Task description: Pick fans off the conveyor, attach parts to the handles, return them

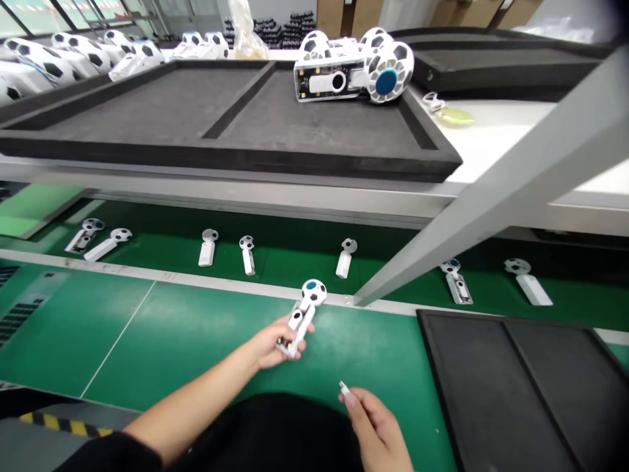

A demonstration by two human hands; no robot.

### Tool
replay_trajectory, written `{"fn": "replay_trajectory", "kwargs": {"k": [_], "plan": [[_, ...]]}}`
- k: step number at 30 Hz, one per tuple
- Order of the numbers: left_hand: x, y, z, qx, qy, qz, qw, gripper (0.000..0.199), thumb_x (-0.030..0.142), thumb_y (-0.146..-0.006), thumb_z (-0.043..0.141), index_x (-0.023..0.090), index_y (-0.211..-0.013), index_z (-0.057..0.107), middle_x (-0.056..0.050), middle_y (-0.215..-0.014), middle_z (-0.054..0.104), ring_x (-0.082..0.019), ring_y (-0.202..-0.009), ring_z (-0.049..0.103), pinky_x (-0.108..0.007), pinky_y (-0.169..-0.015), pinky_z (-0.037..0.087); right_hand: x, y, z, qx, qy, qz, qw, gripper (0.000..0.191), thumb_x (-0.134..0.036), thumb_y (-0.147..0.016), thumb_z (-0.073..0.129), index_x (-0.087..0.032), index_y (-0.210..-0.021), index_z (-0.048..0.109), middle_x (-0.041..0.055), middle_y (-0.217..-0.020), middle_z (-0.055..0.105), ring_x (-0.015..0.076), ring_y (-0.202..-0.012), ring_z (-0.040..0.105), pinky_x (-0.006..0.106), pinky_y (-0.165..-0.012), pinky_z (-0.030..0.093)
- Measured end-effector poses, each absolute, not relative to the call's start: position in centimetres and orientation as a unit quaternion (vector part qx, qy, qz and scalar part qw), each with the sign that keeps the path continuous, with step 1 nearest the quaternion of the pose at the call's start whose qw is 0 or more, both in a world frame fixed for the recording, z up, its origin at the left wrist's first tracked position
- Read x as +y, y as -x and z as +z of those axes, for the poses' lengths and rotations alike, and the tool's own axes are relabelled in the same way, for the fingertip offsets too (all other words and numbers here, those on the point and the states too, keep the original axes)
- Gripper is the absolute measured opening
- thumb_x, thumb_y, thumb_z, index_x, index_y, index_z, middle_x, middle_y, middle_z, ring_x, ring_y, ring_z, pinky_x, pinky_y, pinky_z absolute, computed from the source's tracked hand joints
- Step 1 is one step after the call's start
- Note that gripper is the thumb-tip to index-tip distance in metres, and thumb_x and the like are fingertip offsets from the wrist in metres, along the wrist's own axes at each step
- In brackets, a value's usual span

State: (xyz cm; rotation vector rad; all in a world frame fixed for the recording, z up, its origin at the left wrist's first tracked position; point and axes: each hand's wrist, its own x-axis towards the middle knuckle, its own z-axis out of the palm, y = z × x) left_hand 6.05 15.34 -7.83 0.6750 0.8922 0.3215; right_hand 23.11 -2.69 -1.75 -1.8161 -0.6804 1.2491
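Your left hand (278, 342) is closed around a white plastic gadget with a soccer-ball head (301, 321), its blue-capped ball pointing away from you and dark inner parts showing in its casing. Your right hand (377, 429) is in a narrow pinch, its fingertips (350, 400) holding a small white-and-metal piece (344, 389) near and to the right of that gadget. Both hands are over the green counter (196, 347). Beyond the gadget, a row of similar ball-headed units (208, 249) lies on a green strip. To the gadget's right lies a black foam tray (521, 393). Farther beyond it, a raised shelf (246, 196) carries a larger black tray (122, 141), with a big ball-ended unit (354, 69) at its far edge.
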Motion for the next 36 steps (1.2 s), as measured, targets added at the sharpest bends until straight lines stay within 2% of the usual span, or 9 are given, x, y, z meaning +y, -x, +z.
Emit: {"fn": "replay_trajectory", "kwargs": {"k": [2, 5, 9, 11, 15, 20, 29, 33, 36], "plan": [[10.8, -5.5, -5.3, 0.360, -0.286, 0.132, 0.878, 0.054, 0.023, -0.057, 0.067, 0.015, -0.110, 0.056, -0.010, -0.100, 0.064, -0.013, -0.064, 0.060, -0.023, -0.047, 0.052, -2.0, -22.3, -0.8, -0.313, 0.686, 0.506, 0.419, 0.042, -0.059, -0.086, 0.057, -0.019, -0.079, 0.069, 0.0034, -0.075, 0.069, 0.0200, -0.076, 0.061, 0.026, -0.072, 0.048], [6.2, -5.4, -2.1, 0.277, -0.225, 0.133, 0.925, 0.061, 0.018, -0.058, 0.074, 0.015, -0.116, 0.055, -0.007, -0.086, 0.063, -0.015, -0.069, 0.061, -0.022, -0.050, 0.056, -2.3, -21.5, 0.7, -0.351, 0.646, 0.523, 0.431, 0.040, -0.052, -0.092, 0.051, -0.019, -0.077, 0.066, 0.0023, -0.074, 0.067, 0.0169, -0.071, 0.058, 0.025, -0.070, 0.046], [3.4, -5.6, -0.3, 0.273, -0.240, 0.154, 0.919, 0.085, 0.015, -0.060, 0.079, 0.019, -0.135, 0.040, -0.004, -0.083, 0.064, -0.013, -0.067, 0.060, -0.020, -0.050, 0.057, -4.3, -21.3, 1.9, -0.377, 0.614, 0.543, 0.432, 0.038, -0.048, -0.095, 0.049, -0.019, -0.078, 0.067, 0.0036, -0.076, 0.070, 0.0185, -0.074, 0.061, 0.026, -0.072, 0.046], [2.6, -5.6, -0.2, 0.272, -0.250, 0.154, 0.916, 0.089, 0.016, -0.060, 0.080, 0.019, -0.138, 0.037, -0.004, -0.083, 0.063, -0.013, -0.068, 0.060, -0.021, -0.050, 0.057, -5.4, -21.3, 2.3, -0.388, 0.608, 0.544, 0.430, 0.038, -0.048, -0.095, 0.049, -0.019, -0.078, 0.068, 0.0043, -0.077, 0.071, 0.0195, -0.075, 0.062, 0.026, -0.073, 0.046], [1.5, -5.3, 0.0, 0.269, -0.294, 0.145, 0.906, 0.087, 0.017, -0.061, 0.078, 0.020, -0.137, 0.035, -0.003, -0.087, 0.061, -0.014, -0.073, 0.060, -0.022, -0.051, 0.057, -7.0, -21.6, 3.0, -0.408, 0.604, 0.535, 0.428, 0.038, -0.046, -0.095, 0.048, -0.019, -0.078, 0.070, 0.0043, -0.078, 0.073, 0.0199, -0.075, 0.064, 0.026, -0.073, 0.047], [0.6, -5.0, 1.2, 0.322, -0.468, 0.052, 0.821, 0.087, 0.004, -0.065, 0.065, 0.025, -0.140, 0.026, 0.004, -0.082, 0.058, -0.009, -0.059, 0.059, -0.022, -0.053, 0.052, -8.0, -22.1, 3.5, -0.437, 0.591, 0.542, 0.407, 0.040, -0.044, -0.094, 0.051, -0.018, -0.073, 0.072, 0.0035, -0.069, 0.070, 0.0194, -0.068, 0.061, 0.026, -0.066, 0.045], [-0.6, -5.0, 1.2, 0.321, -0.496, 0.039, 0.806, 0.071, 0.003, -0.066, 0.063, 0.022, -0.128, 0.033, 0.006, -0.074, 0.056, -0.008, -0.056, 0.056, -0.020, -0.053, 0.049, -8.8, -22.5, 2.6, -0.430, 0.596, 0.550, 0.397, 0.041, -0.045, -0.093, 0.052, -0.017, -0.070, 0.069, 0.0034, -0.067, 0.066, 0.0179, -0.064, 0.054, 0.027, -0.062, 0.042], [-0.9, -5.7, 0.1, 0.330, -0.444, 0.084, 0.829, 0.067, 0.018, -0.074, 0.072, 0.023, -0.129, 0.034, 0.002, -0.087, 0.057, -0.008, -0.062, 0.056, -0.025, -0.056, 0.052, -8.3, -22.4, 1.9, -0.405, 0.595, 0.565, 0.404, 0.041, -0.047, -0.092, 0.052, -0.018, -0.072, 0.072, 0.0035, -0.070, 0.070, 0.0188, -0.068, 0.059, 0.027, -0.067, 0.046], [-1.3, -6.4, -1.0, 0.336, -0.397, 0.094, 0.849, 0.059, 0.027, -0.075, 0.075, 0.020, -0.122, 0.040, 0.001, -0.085, 0.058, -0.009, -0.062, 0.056, -0.026, -0.056, 0.053, -8.2, -23.5, 0.6, -0.376, 0.609, 0.573, 0.399, 0.041, -0.051, -0.088, 0.057, -0.019, -0.070, 0.076, 0.0042, -0.068, 0.072, 0.0204, -0.067, 0.063, 0.029, -0.068, 0.050]]}}
